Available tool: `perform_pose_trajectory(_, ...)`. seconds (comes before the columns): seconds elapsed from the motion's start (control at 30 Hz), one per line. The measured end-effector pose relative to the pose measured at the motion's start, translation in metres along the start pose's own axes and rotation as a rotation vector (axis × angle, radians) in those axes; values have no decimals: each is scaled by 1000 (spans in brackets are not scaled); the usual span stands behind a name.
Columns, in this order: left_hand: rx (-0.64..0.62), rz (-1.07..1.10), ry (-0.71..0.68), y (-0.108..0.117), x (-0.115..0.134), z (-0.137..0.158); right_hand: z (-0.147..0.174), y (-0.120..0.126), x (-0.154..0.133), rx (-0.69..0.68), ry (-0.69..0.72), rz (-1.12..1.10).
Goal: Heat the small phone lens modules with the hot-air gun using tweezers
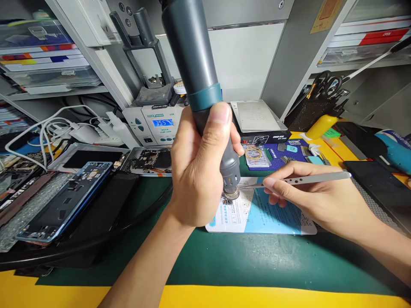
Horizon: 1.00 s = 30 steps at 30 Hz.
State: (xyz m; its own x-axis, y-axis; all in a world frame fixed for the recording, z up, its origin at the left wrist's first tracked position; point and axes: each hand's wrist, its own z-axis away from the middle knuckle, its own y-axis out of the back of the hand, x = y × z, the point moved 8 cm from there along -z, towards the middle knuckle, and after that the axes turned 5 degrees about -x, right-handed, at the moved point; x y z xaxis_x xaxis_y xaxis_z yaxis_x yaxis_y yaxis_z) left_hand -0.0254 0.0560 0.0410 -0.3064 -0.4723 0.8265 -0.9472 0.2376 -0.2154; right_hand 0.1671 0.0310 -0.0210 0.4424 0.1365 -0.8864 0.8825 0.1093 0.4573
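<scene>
My left hand [201, 171] is wrapped round the grip of a dark hot air gun [192, 51], its nozzle pointing down. Just under the nozzle lies a small electronic part [227, 201], mostly hidden by it. Pinched in my right hand [295, 188] is a pair of metal tweezers [316, 177], whose tips reach left to the nozzle's edge; whether they touch the part I cannot tell. Beneath both tools a white and blue printed card [269, 214] lies on the green mat [257, 261].
Behind stands a rework station [150, 124] reading 355, beside a small hot plate [261, 117]. A black hose [128, 231] crosses the mat at left, near a blue phone frame [69, 201]. A dark phone [379, 184] lies at right, below a mesh tool holder [305, 111].
</scene>
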Motion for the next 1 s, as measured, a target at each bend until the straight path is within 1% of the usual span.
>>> perform_pose_trajectory(0.13,-1,-7,11,-1,-1,0,0,1,0,14,17,-10)
perform_pose_trajectory(0.3,16,-5,-9,0,-1,-2,-2,2,0,27,22,-30)
perform_pose_trajectory(0.57,51,0,-9,7,-7,-4,-1,3,1,39,29,-18)
perform_pose_trajectory(0.8,43,-12,-42,8,-6,-6,1,3,5,19,-52,-52)
perform_pose_trajectory(1.0,49,1,-38,11,-8,-7,1,4,4,20,-38,-53)
